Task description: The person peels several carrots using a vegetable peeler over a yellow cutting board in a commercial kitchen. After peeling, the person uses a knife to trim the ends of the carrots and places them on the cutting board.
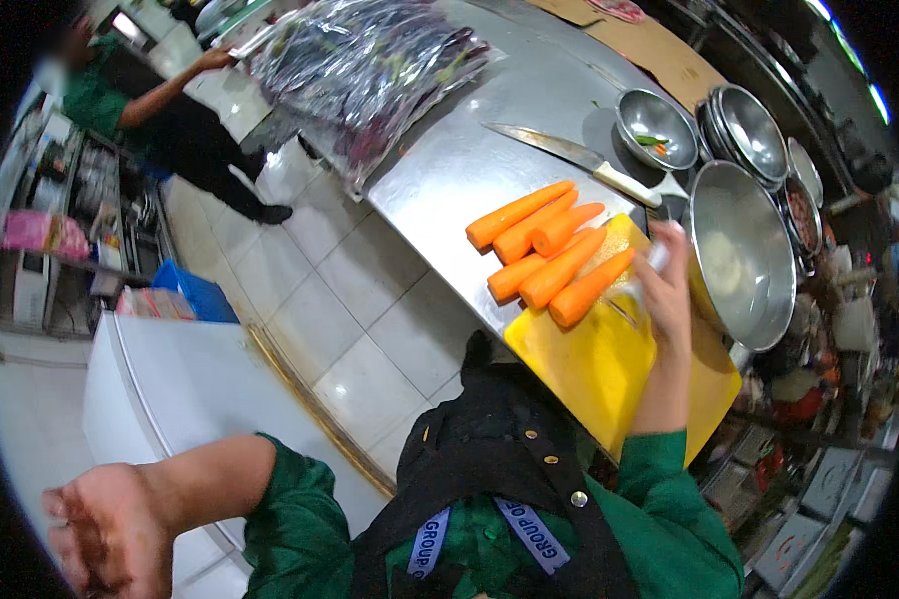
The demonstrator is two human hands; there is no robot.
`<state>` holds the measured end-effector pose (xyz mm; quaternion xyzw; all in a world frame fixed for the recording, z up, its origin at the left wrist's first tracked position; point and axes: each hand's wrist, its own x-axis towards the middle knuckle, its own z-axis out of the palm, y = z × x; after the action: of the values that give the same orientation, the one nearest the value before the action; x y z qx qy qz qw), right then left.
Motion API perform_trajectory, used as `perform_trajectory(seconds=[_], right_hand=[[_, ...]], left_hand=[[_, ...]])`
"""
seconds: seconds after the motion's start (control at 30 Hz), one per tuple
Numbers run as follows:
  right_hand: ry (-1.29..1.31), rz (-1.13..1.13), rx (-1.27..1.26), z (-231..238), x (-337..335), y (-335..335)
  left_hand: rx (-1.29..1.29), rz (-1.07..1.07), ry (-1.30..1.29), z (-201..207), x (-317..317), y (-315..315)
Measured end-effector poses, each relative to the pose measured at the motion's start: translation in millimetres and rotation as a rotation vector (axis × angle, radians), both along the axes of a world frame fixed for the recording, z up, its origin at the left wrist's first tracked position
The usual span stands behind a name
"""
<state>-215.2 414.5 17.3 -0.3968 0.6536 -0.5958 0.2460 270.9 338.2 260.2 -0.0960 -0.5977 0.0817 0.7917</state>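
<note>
Several peeled orange carrots [559, 265] lie side by side, partly on the steel table and partly on a yellow cutting board [579, 359]. Over the board, beside the nearest carrot, my right hand [666, 280] has its fingers closed around something small and whitish. Blur and the fingers hide what kind of thing it is; a thin metal piece [624, 307] shows just left of the hand. Off to the far left, away from the table, my left hand [110, 529] is held palm up with loosely curled fingers and nothing visible in it.
A large knife [559, 152] with a white handle lies beyond the carrots. Steel bowls [739, 255] line the table's right side; a small bowl [657, 130] holds scraps. Plastic-wrapped dark produce [370, 80] covers the far end, where another person [160, 110] stands. A white appliance [205, 379] is at left.
</note>
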Motion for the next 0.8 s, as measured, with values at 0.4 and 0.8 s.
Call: perform_trajectory(seconds=[0.4,0.8], right_hand=[[0.35,-0.025,0.285,-66,-1,-218],[1.079,-0.081,0.874,-36,-59,-142]], left_hand=[[0.563,0.432,-0.15,-55,-9,-118],[0.669,0.129,-0.146,-99,-56,-258]])
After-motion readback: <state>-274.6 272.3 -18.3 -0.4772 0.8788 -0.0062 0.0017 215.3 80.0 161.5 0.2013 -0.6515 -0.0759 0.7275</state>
